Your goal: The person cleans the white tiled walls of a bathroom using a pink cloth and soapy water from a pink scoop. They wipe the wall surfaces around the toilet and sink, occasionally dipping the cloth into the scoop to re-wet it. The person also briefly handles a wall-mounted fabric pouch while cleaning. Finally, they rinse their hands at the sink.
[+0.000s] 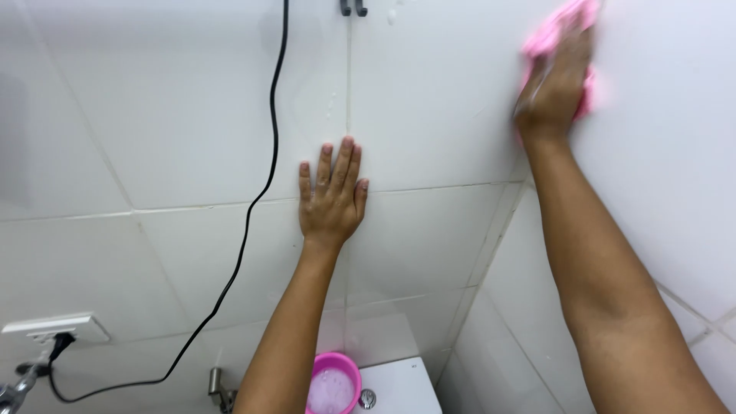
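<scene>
My right hand [553,80] presses flat on a pink cloth [546,34] high on the white wall tile [429,100], near the corner; my left hand [331,195] rests open and empty on the tile. I judge the cloth soft, light and likely wet, best held by a spread palm over its middle

Pink cloth [553,34], crumpled flat against white wall tile, upper right.
</scene>
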